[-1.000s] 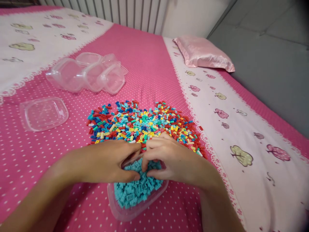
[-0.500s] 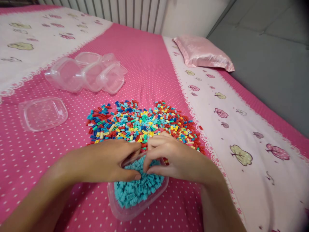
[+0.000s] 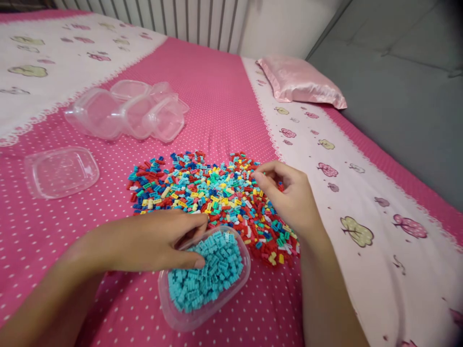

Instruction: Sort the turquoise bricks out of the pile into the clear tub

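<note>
My left hand (image 3: pixel 162 241) grips the far left rim of a clear plastic container (image 3: pixel 186 322), its thumb lying over the pieces inside. The container is filled with small turquoise building bricks (image 3: pixel 206 277). Beyond it spreads a loose pile of mixed-colour building bricks (image 3: pixel 217 193) in red, blue, yellow, green and turquoise. At the pile's right side, my right hand (image 3: pixel 289 193) hovers with thumb and index finger pinched over the bricks. Whatever may be between those fingertips is too small or hidden to make out.
Several clear plastic containers (image 3: pixel 135 115) lie grouped at the back left. A clear lid (image 3: pixel 63 172) rests flat nearer on the left. A pink satin pillow (image 3: pixel 302 82) lies at the back right, by a grey padded panel (image 3: pixel 398 96). Everything rests on a pink dotted bedsheet (image 3: pixel 217 96).
My right hand has moved from over the turquoise bricks in the container to the right side of the mixed pile. My left hand keeps its hold on the container.
</note>
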Demonstrator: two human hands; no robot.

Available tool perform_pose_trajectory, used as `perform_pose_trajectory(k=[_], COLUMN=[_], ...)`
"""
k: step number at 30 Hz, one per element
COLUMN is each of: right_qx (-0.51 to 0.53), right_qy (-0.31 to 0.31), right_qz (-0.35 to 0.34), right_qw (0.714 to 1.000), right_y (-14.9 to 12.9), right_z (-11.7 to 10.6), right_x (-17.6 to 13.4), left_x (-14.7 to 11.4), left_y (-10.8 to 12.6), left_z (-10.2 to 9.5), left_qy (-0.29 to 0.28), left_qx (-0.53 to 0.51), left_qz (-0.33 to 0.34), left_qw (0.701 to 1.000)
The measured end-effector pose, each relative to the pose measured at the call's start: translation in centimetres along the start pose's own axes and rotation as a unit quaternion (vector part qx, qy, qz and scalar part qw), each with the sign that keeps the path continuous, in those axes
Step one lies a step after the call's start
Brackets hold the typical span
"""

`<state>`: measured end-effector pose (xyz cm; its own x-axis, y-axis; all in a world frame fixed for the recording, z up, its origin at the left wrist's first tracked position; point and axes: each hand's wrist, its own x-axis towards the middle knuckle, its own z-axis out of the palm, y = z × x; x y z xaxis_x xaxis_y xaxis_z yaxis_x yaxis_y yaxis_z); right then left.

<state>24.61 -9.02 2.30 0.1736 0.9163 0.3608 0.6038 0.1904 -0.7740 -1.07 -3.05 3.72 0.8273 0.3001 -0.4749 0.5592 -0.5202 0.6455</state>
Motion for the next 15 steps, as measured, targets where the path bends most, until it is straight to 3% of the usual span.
perform_pose_trajectory(k=[4,8,15], right_qx=[-0.104,-0.196,-0.275], right_qy=[0.012,-0.014,-0.057], right_qz=[-0.006,-0.005,-0.006], right_qw=[0.995,0.98,0.96], right_y=[1.3,2.4,3.4], right_z=[0.1,0.5,1.5], right_x=[0.5,0.4,0.1], left_x=[0.0,0.0,0.0], left_y=[-0.1,0.0,0.1], left_z=[-0.1,-0.2,-0.1], left_qy=[-0.009,-0.015,-0.01], left_qx=[-0.01,-0.002,0.003], left_qz=[-0.007,-0.015,-0.013], left_qw=[1.0,1.0,1.0])
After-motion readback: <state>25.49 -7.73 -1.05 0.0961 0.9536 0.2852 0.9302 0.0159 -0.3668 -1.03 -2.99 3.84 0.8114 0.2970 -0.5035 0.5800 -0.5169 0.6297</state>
